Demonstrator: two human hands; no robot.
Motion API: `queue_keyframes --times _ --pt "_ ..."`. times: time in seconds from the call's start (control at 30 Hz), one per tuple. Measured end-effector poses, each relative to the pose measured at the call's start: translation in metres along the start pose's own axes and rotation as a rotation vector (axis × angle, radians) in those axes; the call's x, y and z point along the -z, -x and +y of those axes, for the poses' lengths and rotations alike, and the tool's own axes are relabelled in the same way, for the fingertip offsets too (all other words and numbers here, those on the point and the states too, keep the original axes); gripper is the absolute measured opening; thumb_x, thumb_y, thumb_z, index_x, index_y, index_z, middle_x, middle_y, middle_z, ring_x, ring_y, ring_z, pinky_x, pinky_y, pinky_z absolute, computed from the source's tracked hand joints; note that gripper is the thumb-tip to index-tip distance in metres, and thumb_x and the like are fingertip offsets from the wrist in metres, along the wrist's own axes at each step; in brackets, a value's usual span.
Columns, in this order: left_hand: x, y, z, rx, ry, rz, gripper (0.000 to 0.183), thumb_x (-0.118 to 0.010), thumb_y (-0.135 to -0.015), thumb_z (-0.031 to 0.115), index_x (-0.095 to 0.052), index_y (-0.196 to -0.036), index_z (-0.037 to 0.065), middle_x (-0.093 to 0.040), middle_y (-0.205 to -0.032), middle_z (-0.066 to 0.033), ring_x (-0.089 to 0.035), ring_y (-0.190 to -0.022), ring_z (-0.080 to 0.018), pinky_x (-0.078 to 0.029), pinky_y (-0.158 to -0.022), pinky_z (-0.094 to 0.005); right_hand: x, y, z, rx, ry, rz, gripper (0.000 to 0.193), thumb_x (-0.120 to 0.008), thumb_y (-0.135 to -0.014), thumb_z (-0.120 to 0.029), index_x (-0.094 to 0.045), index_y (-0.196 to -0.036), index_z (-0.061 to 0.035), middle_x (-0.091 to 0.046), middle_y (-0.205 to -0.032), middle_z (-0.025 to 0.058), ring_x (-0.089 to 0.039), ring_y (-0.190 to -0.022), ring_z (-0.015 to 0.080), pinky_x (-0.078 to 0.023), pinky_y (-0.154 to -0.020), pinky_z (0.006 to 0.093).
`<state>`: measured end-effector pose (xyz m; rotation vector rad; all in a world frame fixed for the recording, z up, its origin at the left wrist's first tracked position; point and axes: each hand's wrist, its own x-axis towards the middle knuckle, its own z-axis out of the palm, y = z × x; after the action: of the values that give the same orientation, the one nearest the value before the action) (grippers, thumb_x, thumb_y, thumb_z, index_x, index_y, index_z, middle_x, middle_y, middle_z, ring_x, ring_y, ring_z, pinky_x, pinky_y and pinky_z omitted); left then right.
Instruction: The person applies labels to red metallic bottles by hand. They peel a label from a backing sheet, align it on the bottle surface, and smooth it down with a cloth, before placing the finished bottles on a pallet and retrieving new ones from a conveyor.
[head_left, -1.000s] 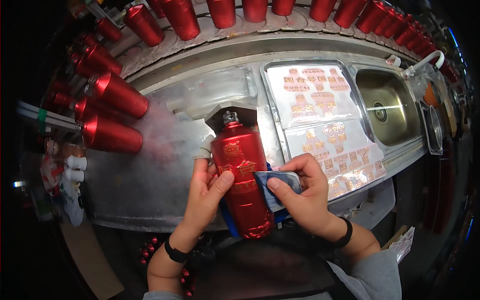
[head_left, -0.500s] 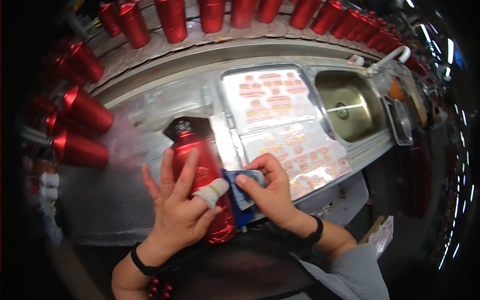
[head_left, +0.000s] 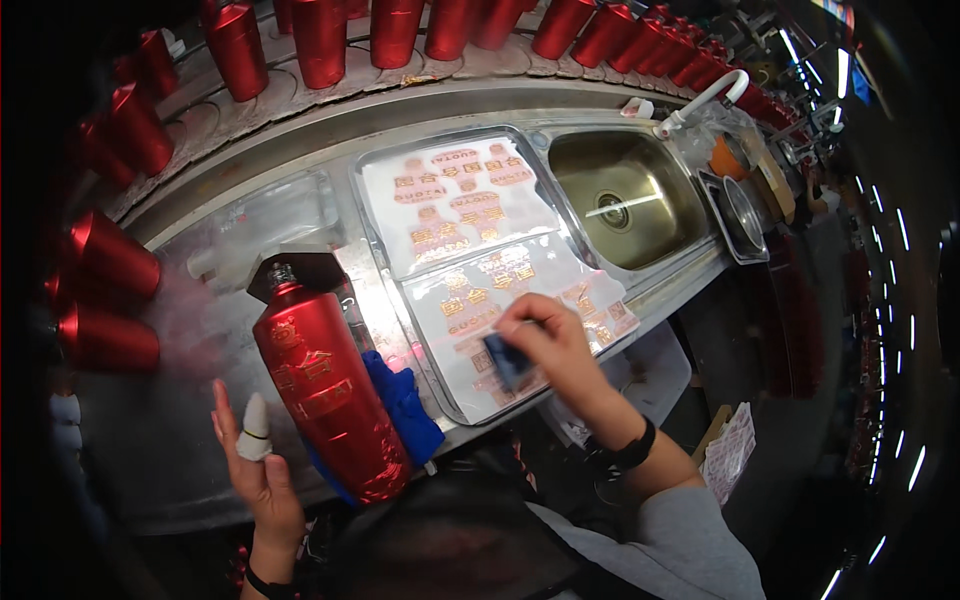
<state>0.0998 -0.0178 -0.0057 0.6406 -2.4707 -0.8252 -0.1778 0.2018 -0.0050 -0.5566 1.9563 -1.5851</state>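
the labelling step looks to be between bottles' decals: the red bottle [head_left: 330,395] lies on its side on the steel counter [head_left: 180,440] just left of the shallow tray [head_left: 400,310] of wet label sheets, on a blue cloth [head_left: 408,405], while the right hand [head_left: 545,345] reaches over the near sheet in that tray with its fingers closed on a small blue pad [head_left: 507,362], or perhaps a squeegee, the blur makes it hard to tell. the left hand [head_left: 255,470] hovers just left of the bottle, open, fingers apart, a white cot on one fingertip, touching nothing. judging from this, the next move calls for lifting one decal off the sheet cleanly and carrying it left to the bottle, with the left hand steadying the bottle.
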Motion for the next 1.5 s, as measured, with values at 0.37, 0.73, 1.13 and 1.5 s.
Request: queue_keyframes --times 0.37,0.73,1.13,1.5 --pt "-0.017 -0.001 -0.003 0.114 0.323 0.028 0.054 -0.038 -0.101 0.028 -0.04 -0.143 -0.005 -0.026 -0.157 -0.0207 -0.024 -0.146 -0.0315 -0.017 -0.118 -0.043 0.19 0.022 0.063 -0.197 0.33 0.315 0.019 -0.076 -0.078 -0.014 -0.068 -0.08 0.0034 -0.067 -0.073 0.0037 -0.057 -0.063 0.0091 -0.045 -0.057 0.0254" --pt "-0.008 -0.001 0.0 0.187 0.338 0.066 0.052 -0.041 -0.1 0.027 -0.044 -0.141 -0.005 -0.028 -0.156 -0.0218 -0.027 -0.145 -0.0325 -0.02 -0.117 -0.0411 0.242 -0.105 0.066 -0.158 0.763 0.461 0.022 -0.08 -0.072 -0.021 -0.073 -0.079 -0.0013 -0.07 -0.074 0.0087 -0.064 -0.063 0.0152 -0.05 -0.062 0.0299" --pt "0.006 -0.002 -0.002 0.177 0.515 -0.043 0.051 -0.05 -0.096 0.017 -0.043 -0.142 -0.005 -0.038 -0.15 -0.0229 -0.038 -0.139 -0.03 -0.03 -0.112 -0.0372 0.236 -0.102 0.038 -0.027 0.921 0.369 0.022 -0.076 -0.076 -0.02 -0.072 -0.076 0.002 -0.066 -0.064 0.0049 -0.058 -0.059 0.0109 -0.046 -0.058 0.0279" --pt "0.0 -0.018 0.024 0.275 0.891 -0.234 0.1 -0.041 -0.093 0.067 -0.01 -0.152 -0.006 -0.029 -0.153 -0.0208 -0.031 -0.142 -0.0277 -0.021 -0.116 -0.0403 -0.085 0.052 -0.08 -0.044 0.004 -0.396 0.008 -0.074 -0.083 -0.006 -0.073 -0.087 0.0003 -0.063 -0.08 0.0035 -0.055 -0.071 0.0074 -0.041 -0.062 0.0221"
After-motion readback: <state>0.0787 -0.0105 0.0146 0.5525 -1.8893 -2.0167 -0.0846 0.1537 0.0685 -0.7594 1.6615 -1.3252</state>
